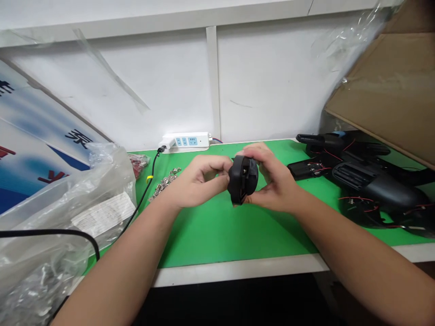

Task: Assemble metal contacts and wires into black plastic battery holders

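A round black plastic housing (243,179) is held up over the green work surface, turned edge-on with a slot along its side. My right hand (270,176) grips it from the right, thumb below and fingers over the top. From the left, my left hand (207,180) reaches its rim with thumb and index finger closed together there. Whether a small part sits between those left fingertips is hidden. A scatter of small metal parts (166,183) lies on the surface beyond my left wrist.
Black plastic housings (360,174) with red wires pile up at the right, below a cardboard box (387,86). A power strip (190,141) stands by the back wall, its black cable (144,192) running forward. Clear plastic bags (102,199) lie at the left.
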The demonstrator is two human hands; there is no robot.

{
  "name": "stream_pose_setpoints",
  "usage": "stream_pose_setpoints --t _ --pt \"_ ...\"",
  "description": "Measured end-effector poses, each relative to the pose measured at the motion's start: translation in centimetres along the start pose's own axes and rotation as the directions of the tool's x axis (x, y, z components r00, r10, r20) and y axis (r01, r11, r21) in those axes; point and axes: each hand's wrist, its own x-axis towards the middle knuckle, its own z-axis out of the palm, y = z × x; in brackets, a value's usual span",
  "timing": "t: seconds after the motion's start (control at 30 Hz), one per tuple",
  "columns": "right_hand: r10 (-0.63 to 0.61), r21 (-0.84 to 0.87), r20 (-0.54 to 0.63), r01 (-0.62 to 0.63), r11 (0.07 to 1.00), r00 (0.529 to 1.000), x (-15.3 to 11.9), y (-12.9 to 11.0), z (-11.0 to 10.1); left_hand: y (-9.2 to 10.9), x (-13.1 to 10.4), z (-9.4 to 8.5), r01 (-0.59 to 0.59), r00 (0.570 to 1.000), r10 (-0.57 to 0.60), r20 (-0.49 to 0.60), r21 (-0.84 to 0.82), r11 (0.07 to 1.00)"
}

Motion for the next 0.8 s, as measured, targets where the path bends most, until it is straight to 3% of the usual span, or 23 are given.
stream_pose_setpoints --t 0.13,0.3,0.4,0.67,0.8 --pt "0.024 -0.019 -0.015 -0.024 1.0 1.0 -0.2 0.1 0.3 0.0 0.2 0.7 0.064 0.998 -0.066 -0.016 -0.092 0.994" --pt "0.114 0.054 -0.103 -0.109 0.993 0.988 -1.1 0.7 1.4 0.1 0.2 2.3 0.082 0.987 -0.089 -0.132 -0.056 0.995" --pt "0.152 0.127 -0.112 -0.138 0.982 0.982 -1.6 1.1 1.9 0.2 0.2 2.5 0.076 0.989 -0.081 -0.127 -0.042 0.996" --pt "0.173 0.182 -0.128 -0.148 0.972 0.977 -2.0 1.5 2.4 0.5 0.0 2.5 0.015 0.995 -0.012 -0.097 0.029 0.999" --pt "0.098 0.133 -0.144 -0.079 0.988 0.985 -1.5 1.3 2.0 -0.3 0.1 2.3 0.034 0.991 -0.035 -0.13 -0.007 0.999"
